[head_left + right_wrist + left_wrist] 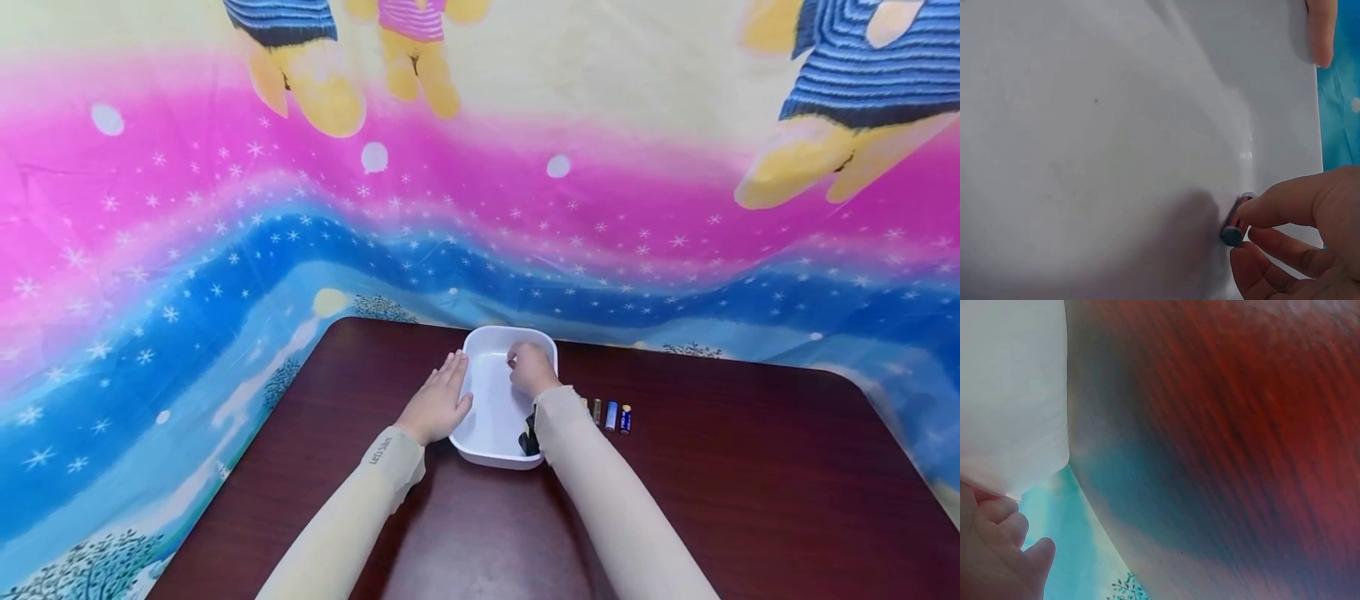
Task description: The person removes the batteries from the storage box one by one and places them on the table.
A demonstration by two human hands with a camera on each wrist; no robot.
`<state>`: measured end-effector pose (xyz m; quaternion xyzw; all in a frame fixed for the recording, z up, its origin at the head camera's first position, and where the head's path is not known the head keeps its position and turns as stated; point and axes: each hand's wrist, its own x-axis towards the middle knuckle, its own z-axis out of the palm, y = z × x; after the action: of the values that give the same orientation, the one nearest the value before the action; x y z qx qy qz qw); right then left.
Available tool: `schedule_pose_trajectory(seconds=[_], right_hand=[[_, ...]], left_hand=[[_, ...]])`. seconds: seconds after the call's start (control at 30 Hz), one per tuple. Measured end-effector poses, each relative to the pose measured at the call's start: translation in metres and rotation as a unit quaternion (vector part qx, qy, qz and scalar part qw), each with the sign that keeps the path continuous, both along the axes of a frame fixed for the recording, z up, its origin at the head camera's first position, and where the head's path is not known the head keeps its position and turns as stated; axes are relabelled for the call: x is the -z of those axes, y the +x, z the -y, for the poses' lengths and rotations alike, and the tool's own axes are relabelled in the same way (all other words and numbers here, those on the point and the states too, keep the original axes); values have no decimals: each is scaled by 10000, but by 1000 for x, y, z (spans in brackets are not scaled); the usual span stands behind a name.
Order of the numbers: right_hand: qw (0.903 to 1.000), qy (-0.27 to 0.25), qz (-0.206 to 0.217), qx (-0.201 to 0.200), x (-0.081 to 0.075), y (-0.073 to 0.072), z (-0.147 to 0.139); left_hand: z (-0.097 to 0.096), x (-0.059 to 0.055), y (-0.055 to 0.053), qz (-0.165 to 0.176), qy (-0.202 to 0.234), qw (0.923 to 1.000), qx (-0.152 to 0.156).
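Note:
A white rectangular tray with rounded corners [487,417] stands on the table. My left hand [435,404] lies along its left rim, fingers extended; the left wrist view shows the fingers [1013,528] at the tray's edge. Inside the far right part of the tray is my right hand [532,369]. In the right wrist view, the right hand [1310,228] pinches a small red and dark battery [1237,219] between thumb and fingers, low by the tray's wall. The battery is mostly covered by the hand in the head view.
Several batteries stand or lie in a row right of the tray, among them a light blue battery [611,415] and a dark blue battery [626,419]; the right sleeve [592,467] partly hides the row. Behind the dark brown table [750,467] hangs a patterned cloth [480,217].

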<state>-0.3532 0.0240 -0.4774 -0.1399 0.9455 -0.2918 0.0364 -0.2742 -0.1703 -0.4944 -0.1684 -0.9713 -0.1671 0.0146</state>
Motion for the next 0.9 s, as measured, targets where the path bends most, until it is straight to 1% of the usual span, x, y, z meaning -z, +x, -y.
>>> schedule_pose_trajectory(seconds=[0.2, 0.33, 0.53, 0.7, 0.9], right_hand=[[9998, -115, 189, 20, 5, -1, 0], [9996, -203, 195, -42, 7, -1, 0], [9976, -485, 493, 10, 8, -4, -2], [9974, -472, 542, -75, 9, -7, -2], [9957, -480, 767, -171, 10, -7, -1]], left_hand=[[0, 1, -1, 8, -3, 10000, -49], [0, 3, -1, 8, -9, 10000, -41], [0, 3, -2, -27, -12, 10000, -10], [0, 3, -2, 0, -10, 10000, -10], [-1, 2, -1, -7, -36, 10000, -31]])
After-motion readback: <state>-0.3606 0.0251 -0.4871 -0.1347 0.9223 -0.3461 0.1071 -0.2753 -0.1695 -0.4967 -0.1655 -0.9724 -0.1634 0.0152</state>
